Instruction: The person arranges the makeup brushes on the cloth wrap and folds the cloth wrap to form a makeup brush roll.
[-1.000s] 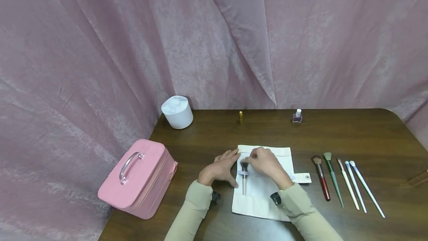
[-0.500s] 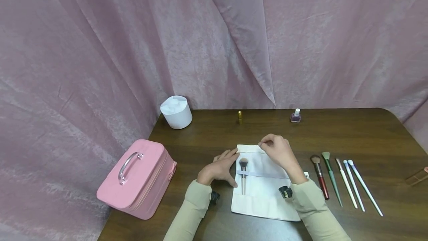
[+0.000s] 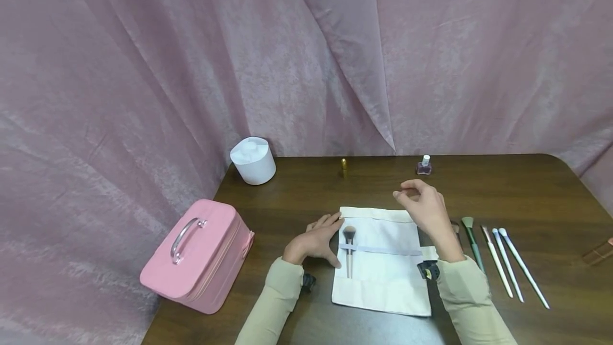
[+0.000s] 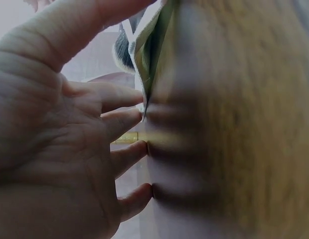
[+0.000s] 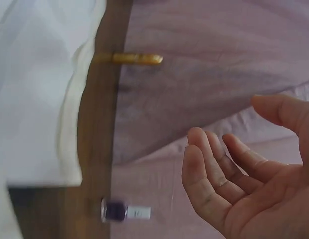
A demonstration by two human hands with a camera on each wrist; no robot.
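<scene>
A white cloth brush roll lies flat on the dark wooden table. One make-up brush with a dark head sits in it under a pale elastic band. My left hand rests with straight fingers on the table at the roll's left edge; the left wrist view shows those fingers against the cloth beside the brush head. My right hand hovers above the roll's upper right corner, fingers loosely curled, holding nothing. The right wrist view shows that hand empty.
Several loose brushes lie in a row right of the roll. A pink case stands at the table's left edge, a white round container at the back left. A gold tube and a nail polish bottle stand at the back.
My right hand has let go of the brush in the roll, lifted and moved back and to the right. The left hand has stayed put.
</scene>
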